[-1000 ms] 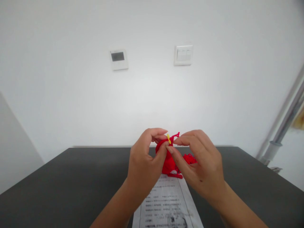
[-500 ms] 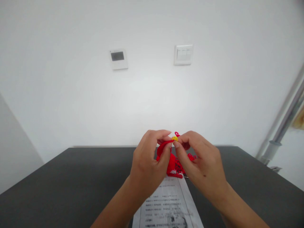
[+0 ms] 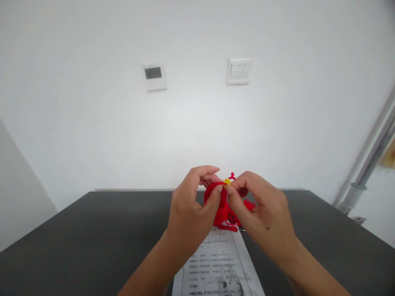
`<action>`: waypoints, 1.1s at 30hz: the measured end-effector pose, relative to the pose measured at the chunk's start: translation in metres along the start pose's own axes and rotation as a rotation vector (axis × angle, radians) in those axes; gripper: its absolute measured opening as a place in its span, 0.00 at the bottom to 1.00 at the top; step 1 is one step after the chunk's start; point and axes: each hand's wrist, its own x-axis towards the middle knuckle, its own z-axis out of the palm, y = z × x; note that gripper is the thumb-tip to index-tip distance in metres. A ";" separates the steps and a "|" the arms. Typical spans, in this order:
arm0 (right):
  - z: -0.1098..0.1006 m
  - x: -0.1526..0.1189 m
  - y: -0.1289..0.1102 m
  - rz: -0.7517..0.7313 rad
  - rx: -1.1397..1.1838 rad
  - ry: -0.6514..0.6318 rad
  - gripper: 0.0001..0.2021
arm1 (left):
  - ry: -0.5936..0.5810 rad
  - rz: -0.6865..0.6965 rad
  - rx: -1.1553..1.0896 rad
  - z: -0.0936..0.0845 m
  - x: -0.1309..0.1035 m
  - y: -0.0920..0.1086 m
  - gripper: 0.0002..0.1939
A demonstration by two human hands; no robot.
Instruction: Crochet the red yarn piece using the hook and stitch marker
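Observation:
Thumb and fingers of my left hand (image 3: 191, 205) pinch a folded piece of red fabric (image 3: 221, 214). Close beside it, my right hand (image 3: 262, 205) is closed at the fingertips on a small round yellow piece (image 3: 227, 181), which touches the top edge of the red fabric. A thin red cord loop (image 3: 232, 176) sticks up behind the yellow piece. More red openwork cord (image 3: 249, 204) hangs or lies behind my right thumb; part of it is hidden by my hands.
A printed sheet of paper (image 3: 219, 263) lies on the dark table (image 3: 123, 238) below my hands. A thin metal needle-like item (image 3: 242, 230) shows near the sheet's top right. On the white wall are a thermostat panel (image 3: 154, 77) and a switch plate (image 3: 239, 71).
The yellow piece has tilted and shows more of its round face. The red cord loop has shifted slightly right, and my left fingers have moved a little on the fabric.

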 end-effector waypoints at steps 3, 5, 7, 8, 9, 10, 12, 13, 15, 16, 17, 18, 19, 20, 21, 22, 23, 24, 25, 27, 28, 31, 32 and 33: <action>0.001 0.001 -0.001 -0.005 -0.013 -0.003 0.10 | 0.015 -0.012 0.001 0.000 0.000 -0.001 0.14; 0.001 0.000 -0.001 -0.009 -0.022 -0.005 0.10 | 0.025 -0.029 -0.016 -0.001 0.001 0.000 0.14; 0.001 0.000 -0.001 -0.017 -0.024 -0.015 0.10 | 0.033 -0.065 -0.065 -0.002 0.002 0.002 0.14; 0.000 0.000 -0.001 -0.017 -0.021 -0.021 0.10 | 0.032 -0.091 -0.102 -0.002 0.002 0.003 0.13; 0.000 -0.001 -0.001 -0.012 -0.014 -0.028 0.10 | 0.027 -0.122 -0.142 -0.003 0.003 0.005 0.12; 0.000 -0.001 -0.001 -0.004 -0.002 -0.040 0.10 | 0.019 -0.158 -0.182 -0.003 0.005 0.006 0.12; -0.001 -0.001 -0.002 0.015 0.035 -0.068 0.10 | 0.008 -0.218 -0.254 -0.005 0.008 0.008 0.11; -0.002 -0.001 -0.003 0.023 0.060 -0.084 0.10 | 0.005 -0.238 -0.289 -0.006 0.009 0.008 0.11; -0.003 0.000 -0.004 0.024 0.110 -0.110 0.11 | -0.001 -0.265 -0.357 -0.008 0.012 0.007 0.11; -0.003 0.000 -0.005 0.019 0.129 -0.117 0.11 | -0.006 -0.274 -0.390 -0.009 0.013 0.006 0.11; -0.003 0.000 -0.005 0.012 0.142 -0.118 0.11 | -0.012 -0.286 -0.421 -0.010 0.014 0.004 0.11; -0.003 -0.001 -0.005 0.001 0.152 -0.111 0.11 | -0.017 -0.300 -0.448 -0.010 0.015 0.003 0.11; -0.003 -0.001 -0.005 -0.009 0.158 -0.097 0.11 | -0.020 -0.314 -0.473 -0.011 0.015 0.002 0.11; -0.003 -0.001 -0.005 -0.017 0.161 -0.072 0.11 | -0.020 -0.329 -0.498 -0.011 0.016 0.002 0.11; -0.003 -0.001 -0.005 -0.021 0.160 -0.043 0.10 | -0.022 -0.343 -0.523 -0.012 0.016 0.002 0.12; -0.003 -0.001 -0.004 -0.021 0.158 -0.016 0.09 | -0.025 -0.357 -0.549 -0.012 0.017 0.002 0.12; -0.003 -0.001 -0.004 -0.015 0.160 0.002 0.08 | -0.027 -0.374 -0.576 -0.012 0.017 0.003 0.12; -0.003 -0.001 -0.003 -0.006 0.174 0.004 0.08 | -0.029 -0.392 -0.603 -0.012 0.017 0.004 0.12; -0.003 -0.001 -0.003 0.007 0.204 -0.015 0.08 | -0.032 -0.411 -0.627 -0.012 0.017 0.004 0.12; -0.003 0.000 -0.003 0.039 0.284 -0.088 0.08 | -0.034 -0.442 -0.659 -0.012 0.018 0.005 0.12; -0.003 0.000 -0.003 0.049 0.311 -0.119 0.09 | -0.035 -0.450 -0.665 -0.012 0.018 0.006 0.12; -0.003 0.000 -0.004 0.043 0.304 -0.128 0.10 | -0.047 -0.446 -0.668 -0.012 0.017 0.005 0.12; -0.004 0.000 -0.004 0.035 0.291 -0.116 0.10 | -0.054 -0.438 -0.667 -0.012 0.017 0.004 0.12; -0.004 0.000 -0.004 0.031 0.285 -0.111 0.10 | -0.061 -0.429 -0.665 -0.012 0.016 0.004 0.12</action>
